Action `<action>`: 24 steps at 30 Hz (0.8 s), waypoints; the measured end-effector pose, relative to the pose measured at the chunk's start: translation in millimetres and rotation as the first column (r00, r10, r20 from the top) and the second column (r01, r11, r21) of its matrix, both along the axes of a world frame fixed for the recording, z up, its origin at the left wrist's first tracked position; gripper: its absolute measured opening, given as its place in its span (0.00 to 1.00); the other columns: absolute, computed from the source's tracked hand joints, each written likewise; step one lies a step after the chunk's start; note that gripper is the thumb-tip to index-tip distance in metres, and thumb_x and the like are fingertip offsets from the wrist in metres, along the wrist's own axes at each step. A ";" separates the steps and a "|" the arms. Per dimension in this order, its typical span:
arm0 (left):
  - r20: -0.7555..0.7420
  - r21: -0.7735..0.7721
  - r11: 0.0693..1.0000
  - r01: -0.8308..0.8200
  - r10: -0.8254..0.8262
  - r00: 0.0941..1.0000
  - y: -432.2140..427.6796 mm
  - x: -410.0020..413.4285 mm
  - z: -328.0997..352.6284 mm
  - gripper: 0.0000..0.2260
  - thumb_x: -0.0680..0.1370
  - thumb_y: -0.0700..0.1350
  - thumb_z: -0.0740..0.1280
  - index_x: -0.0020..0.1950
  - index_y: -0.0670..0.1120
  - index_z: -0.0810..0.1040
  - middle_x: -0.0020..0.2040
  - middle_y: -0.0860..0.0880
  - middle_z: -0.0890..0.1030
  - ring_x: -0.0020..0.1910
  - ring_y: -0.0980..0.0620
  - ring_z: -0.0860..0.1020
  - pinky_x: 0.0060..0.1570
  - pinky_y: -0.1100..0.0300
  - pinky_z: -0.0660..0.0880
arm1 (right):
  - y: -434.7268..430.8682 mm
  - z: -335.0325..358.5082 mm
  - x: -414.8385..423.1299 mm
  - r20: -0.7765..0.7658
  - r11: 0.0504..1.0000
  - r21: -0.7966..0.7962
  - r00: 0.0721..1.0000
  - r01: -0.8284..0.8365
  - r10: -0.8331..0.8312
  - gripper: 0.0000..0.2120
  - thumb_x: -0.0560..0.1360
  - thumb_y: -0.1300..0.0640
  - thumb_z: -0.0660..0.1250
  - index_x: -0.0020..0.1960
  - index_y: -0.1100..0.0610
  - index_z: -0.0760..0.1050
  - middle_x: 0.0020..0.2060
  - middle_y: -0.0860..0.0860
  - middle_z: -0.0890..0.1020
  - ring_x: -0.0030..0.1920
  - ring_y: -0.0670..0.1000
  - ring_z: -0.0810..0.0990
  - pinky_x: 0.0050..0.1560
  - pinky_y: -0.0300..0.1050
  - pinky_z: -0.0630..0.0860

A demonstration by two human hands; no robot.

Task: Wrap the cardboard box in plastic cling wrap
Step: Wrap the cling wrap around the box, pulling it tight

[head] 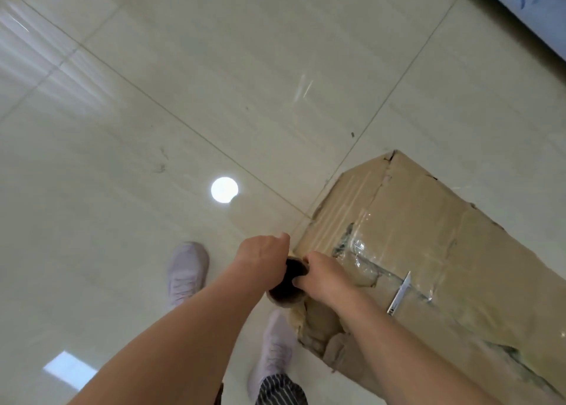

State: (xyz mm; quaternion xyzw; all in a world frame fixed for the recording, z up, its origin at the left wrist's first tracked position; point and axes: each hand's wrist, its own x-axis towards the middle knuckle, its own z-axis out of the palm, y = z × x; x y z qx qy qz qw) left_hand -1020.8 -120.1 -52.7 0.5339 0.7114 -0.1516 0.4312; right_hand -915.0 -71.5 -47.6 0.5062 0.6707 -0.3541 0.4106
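A large worn cardboard box (428,251) stands on the tiled floor at the right, with clear film and old tape showing on its near corner. A cling wrap roll (288,291) with a dark hollow core is upright beside the box's near left edge. My left hand (260,251) grips the roll from the left. My right hand (321,274) holds the roll's top rim from the right, fingers curled into the core. A white label strip (399,294) lies on the box top.
Glossy pale floor tiles (214,98) spread to the left and ahead. My two feet in light shoes (186,273) stand just left of the box. A blue object (536,12) fills the top right corner.
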 end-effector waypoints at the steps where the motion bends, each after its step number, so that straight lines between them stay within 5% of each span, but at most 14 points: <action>1: 0.001 -0.006 0.999 0.032 -0.032 0.999 1.6 -2.0 -5.4 0.14 0.79 0.44 0.59 0.64 0.42 0.65 0.57 0.43 0.77 0.55 0.43 0.77 0.41 0.56 0.68 | -0.8 -4.7 0.3 0.016 1.000 -0.010 1.000 0.004 -0.004 0.17 0.74 0.54 0.66 0.59 0.59 0.71 0.57 0.57 0.78 0.59 0.58 0.75 0.55 0.46 0.71; 7: 0.079 -0.004 0.998 0.064 -0.063 0.995 -2.2 -14.0 -16.5 0.19 0.79 0.41 0.57 0.69 0.41 0.58 0.56 0.42 0.78 0.54 0.40 0.78 0.41 0.55 0.67 | -9.9 -15.1 -6.2 0.099 0.991 0.021 0.986 0.133 -0.134 0.18 0.74 0.57 0.65 0.61 0.60 0.68 0.59 0.57 0.76 0.60 0.59 0.75 0.54 0.46 0.71; 11: 0.124 0.004 1.000 -0.024 0.023 0.992 -0.6 -18.9 -17.7 0.16 0.79 0.42 0.58 0.65 0.42 0.59 0.53 0.43 0.80 0.51 0.40 0.79 0.40 0.55 0.68 | -5.7 -14.7 -15.4 0.016 0.970 0.156 0.981 0.189 -0.193 0.08 0.76 0.61 0.59 0.53 0.59 0.64 0.53 0.59 0.78 0.54 0.60 0.77 0.46 0.48 0.71; 17: 0.179 0.049 0.970 -0.237 0.225 0.958 22.2 -32.1 -12.9 0.11 0.77 0.43 0.60 0.55 0.45 0.59 0.46 0.44 0.80 0.45 0.41 0.78 0.36 0.55 0.68 | 33.6 -9.1 -36.0 -0.131 0.942 0.296 0.970 -0.159 0.205 0.11 0.77 0.65 0.56 0.58 0.61 0.63 0.53 0.59 0.76 0.52 0.59 0.76 0.43 0.47 0.66; 21: 0.236 0.088 0.901 -0.425 0.395 0.888 42.7 -36.7 -19.6 0.10 0.75 0.43 0.60 0.49 0.46 0.59 0.38 0.47 0.75 0.39 0.42 0.76 0.33 0.55 0.68 | 71.7 -12.0 -52.3 -0.201 0.781 0.433 0.796 -0.451 0.571 0.11 0.77 0.66 0.55 0.58 0.60 0.63 0.54 0.57 0.73 0.54 0.57 0.72 0.43 0.46 0.64; 24: 0.270 0.080 0.868 -0.490 0.454 0.849 50.9 -31.5 -23.3 0.09 0.76 0.42 0.59 0.50 0.45 0.59 0.39 0.46 0.76 0.38 0.43 0.76 0.32 0.54 0.69 | 84.0 -19.1 -49.8 -0.206 0.783 0.443 0.800 -0.437 0.563 0.11 0.76 0.65 0.57 0.57 0.59 0.63 0.54 0.56 0.73 0.54 0.56 0.72 0.42 0.45 0.63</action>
